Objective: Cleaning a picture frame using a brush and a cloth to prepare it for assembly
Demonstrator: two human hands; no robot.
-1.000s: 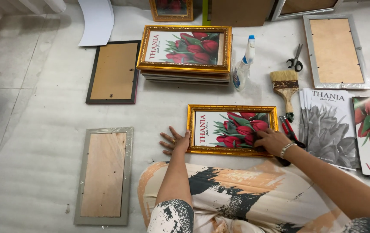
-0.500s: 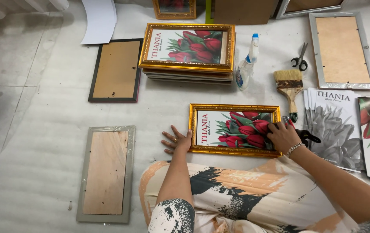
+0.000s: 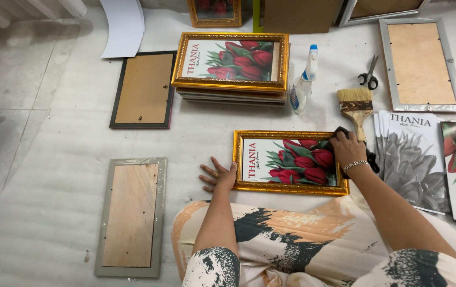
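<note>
**Two hands on a gold-framed tulip print**

A gold frame [image 3: 290, 162] holding a print of red tulips lies flat on the pale floor covering [image 3: 52, 159], just in front of the seated person's patterned lap. The left hand [image 3: 218, 175] rests flat against the frame's left edge, fingers spread on the floor and closed on nothing. The right hand [image 3: 348, 150], with a bracelet at the wrist, sits at the frame's far right corner, its fingers curled over a dark cloth [image 3: 339, 133] pressed onto the glass.

Just beyond that hand lies a wide paintbrush [image 3: 356, 105], with scissors [image 3: 369, 75] farther off and a spray bottle [image 3: 302, 85] to the left of the brush. A stack of matching gold frames [image 3: 231, 66] sits far of centre. To the right lies a sheaf of loose prints [image 3: 414, 159], grey and red. 3 frames lie face down: a dark one [image 3: 144, 89] at far left, a silver one [image 3: 131, 215] at near left, and another silver one [image 3: 422, 64] at far right.
</note>
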